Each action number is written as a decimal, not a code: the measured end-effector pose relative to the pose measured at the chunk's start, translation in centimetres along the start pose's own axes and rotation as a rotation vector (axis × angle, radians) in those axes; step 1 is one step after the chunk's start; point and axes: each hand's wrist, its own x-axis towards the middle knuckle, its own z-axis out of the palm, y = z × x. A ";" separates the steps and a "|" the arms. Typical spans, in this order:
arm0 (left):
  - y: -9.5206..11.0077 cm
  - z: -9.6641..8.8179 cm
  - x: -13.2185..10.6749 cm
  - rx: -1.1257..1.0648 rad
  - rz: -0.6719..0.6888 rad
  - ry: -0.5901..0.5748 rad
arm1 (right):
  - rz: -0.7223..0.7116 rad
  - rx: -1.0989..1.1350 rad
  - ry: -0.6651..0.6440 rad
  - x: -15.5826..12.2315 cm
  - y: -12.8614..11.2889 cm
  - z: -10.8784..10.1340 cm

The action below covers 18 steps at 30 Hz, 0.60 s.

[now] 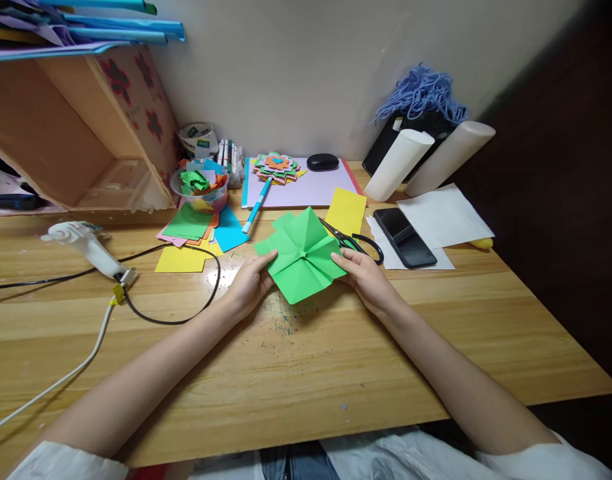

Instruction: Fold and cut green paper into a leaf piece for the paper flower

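Observation:
A green piece of folded paper (306, 280), creased toward its middle and notched along its edges, is held just above the wooden table. My left hand (251, 280) pinches its left edge between thumb and fingers. On the opposite edge, my right hand (366, 277) grips it the same way. Black-handled scissors (353, 240) lie right behind my right hand, partly over a yellow paper (346, 208). Behind the green paper, a layered paper flower (276, 167) on a blue rolled stick (259, 205) rests partly on a lilac sheet.
A glue gun (91, 250) with looping cables stands at left. Nearby are stacked coloured papers (189, 223) and a tub of scraps (201, 187). A phone (405, 237) lies on white paper at right, before white rolls (401, 163). A cardboard box (136, 120) stands at back left.

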 end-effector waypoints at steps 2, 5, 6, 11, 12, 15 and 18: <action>0.0 0.1 -0.1 -0.011 -0.006 -0.007 | 0.026 0.042 -0.016 0.0 -0.1 -0.1; 0.0 0.2 -0.1 -0.015 -0.002 -0.006 | 0.055 0.111 -0.037 -0.1 -0.2 -0.1; 0.0 0.2 -0.1 -0.011 0.002 -0.006 | 0.062 0.128 -0.047 -0.1 -0.2 0.0; -0.2 0.1 0.0 0.071 0.050 0.014 | 0.018 0.086 -0.034 0.0 0.1 0.1; -0.1 0.1 -0.1 0.101 0.064 0.022 | -0.020 0.043 -0.003 -0.1 0.2 0.2; 0.0 0.5 -0.5 0.237 0.150 0.027 | -0.174 -0.104 0.098 -0.5 0.3 0.8; 0.2 0.9 -1.0 0.381 0.215 0.028 | -0.286 -0.204 0.130 -1.4 0.1 1.6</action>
